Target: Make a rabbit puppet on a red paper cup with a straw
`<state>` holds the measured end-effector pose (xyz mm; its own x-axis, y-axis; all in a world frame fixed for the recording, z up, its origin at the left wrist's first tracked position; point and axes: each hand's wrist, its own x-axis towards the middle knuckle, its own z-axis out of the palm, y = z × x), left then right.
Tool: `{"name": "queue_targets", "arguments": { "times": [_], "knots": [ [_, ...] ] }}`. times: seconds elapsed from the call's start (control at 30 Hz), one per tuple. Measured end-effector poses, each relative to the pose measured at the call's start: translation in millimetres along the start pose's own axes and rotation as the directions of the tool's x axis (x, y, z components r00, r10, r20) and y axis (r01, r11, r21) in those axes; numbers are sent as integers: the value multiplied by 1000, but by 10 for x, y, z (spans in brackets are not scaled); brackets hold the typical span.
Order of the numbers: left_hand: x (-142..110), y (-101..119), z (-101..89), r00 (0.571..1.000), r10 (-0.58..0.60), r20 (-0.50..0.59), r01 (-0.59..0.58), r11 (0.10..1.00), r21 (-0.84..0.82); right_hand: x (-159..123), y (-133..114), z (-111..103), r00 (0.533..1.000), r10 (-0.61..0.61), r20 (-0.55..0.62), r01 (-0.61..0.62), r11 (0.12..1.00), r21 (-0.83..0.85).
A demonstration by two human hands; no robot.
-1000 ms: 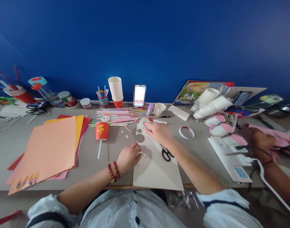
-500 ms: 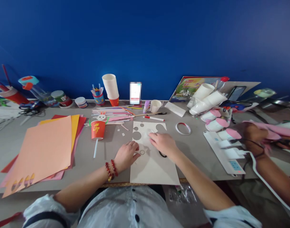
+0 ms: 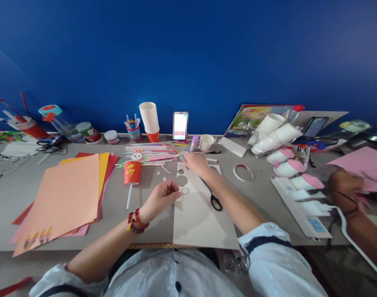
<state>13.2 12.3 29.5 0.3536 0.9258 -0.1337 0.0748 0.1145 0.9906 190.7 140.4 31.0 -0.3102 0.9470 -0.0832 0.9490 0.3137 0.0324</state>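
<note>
My left hand (image 3: 162,197) hovers over the left edge of a white paper sheet (image 3: 203,222) with round holes cut in its upper part. Its thumb and fingers pinch a small white paper piece (image 3: 178,199), partly covered. Close to the fingertips lies a small ring (image 3: 185,191) on the sheet. Reaching past the sheet's far edge, my right hand (image 3: 196,163) has its fingers closed on a clear round thing (image 3: 183,155), possibly a tape roll. Black-handled scissors (image 3: 216,202) rest on the sheet under my right forearm. Left of the sheet lies a red paper cup (image 3: 132,172) with a rabbit face and straw.
Straws (image 3: 151,150), a white cup (image 3: 207,142) and a phone (image 3: 180,126) stand or lie at the back. Colored paper (image 3: 67,194) is stacked left. A tape ring (image 3: 243,173), power strip (image 3: 302,208) and another person's arm (image 3: 355,214) are to the right.
My right hand has moved forward and left with the clear round thing, from over the sheet to beyond its far edge. The scissors are now more exposed. My left hand stays near the ring.
</note>
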Motion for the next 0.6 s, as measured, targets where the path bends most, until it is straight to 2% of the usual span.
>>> {"name": "queue_targets", "arguments": {
  "times": [0.1, 0.2, 0.33, 0.4, 0.5, 0.6],
  "knots": [
    [-39, 105, 12, 999, -15, -33, 11, 992, -127, -259, 78, -13, 999, 8, -45, -6, 999, 47],
    [-67, 169, 8, 999, -12, -52, 3, 985, -173, -770, 283, -4, 991, 47, -127, -23, 982, 186],
    [-62, 164, 2, 997, -2, -75, -14, 976, -219, -1555, 598, 121, 984, 143, -103, -119, 970, 211],
    [-43, 141, 19, 997, 16, -81, -36, 969, -246, -1824, 656, 222, 989, 143, -38, -132, 968, 215],
    [-15, 114, 70, 996, 37, -76, -57, 959, -279, -1962, 586, 355, 989, 148, -14, -143, 972, 189],
    [-10, 113, 117, 998, 35, -53, -49, 956, -288, -1868, 486, 405, 974, 225, 5, -223, 963, 152]
  ]
}}
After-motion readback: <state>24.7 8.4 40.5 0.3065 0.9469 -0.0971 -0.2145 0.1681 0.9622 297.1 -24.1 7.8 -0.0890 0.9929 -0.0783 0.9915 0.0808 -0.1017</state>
